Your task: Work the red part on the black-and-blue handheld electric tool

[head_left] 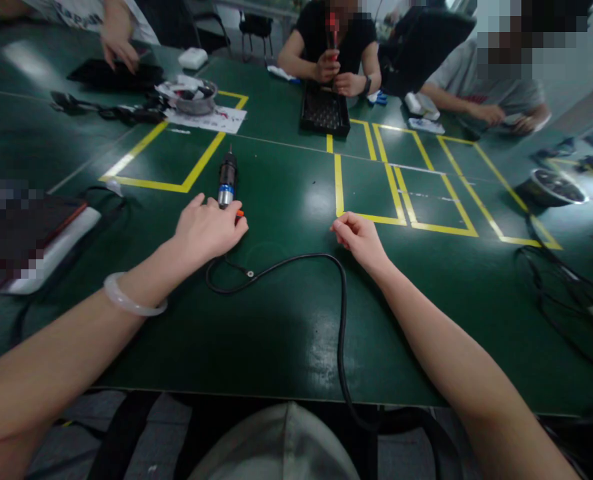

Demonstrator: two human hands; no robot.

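Note:
My left hand (209,229) lies over the rear part of an electric screwdriver (227,177) on the green table (276,347), its fingers wrapped round the tool. The screwdriver's dark front and thin bit point away from me; a blue ring and silver collar show beyond my fingers. A bit of orange peeks out beside my thumb. From near this hand a black cable (343,320) curls across the table and over its front edge, with a small ring terminal (249,274) beside it. My right hand (357,237) rests on the table with fingers curled; whether it holds anything is hidden.
Yellow tape rectangles (339,187) mark the table. A black tray (325,110) stands before a person holding a red tool. A round container (195,97) is at the back left, a laptop-like item (21,227) at left, a bowl (559,187) and cables at right. Other people sit opposite.

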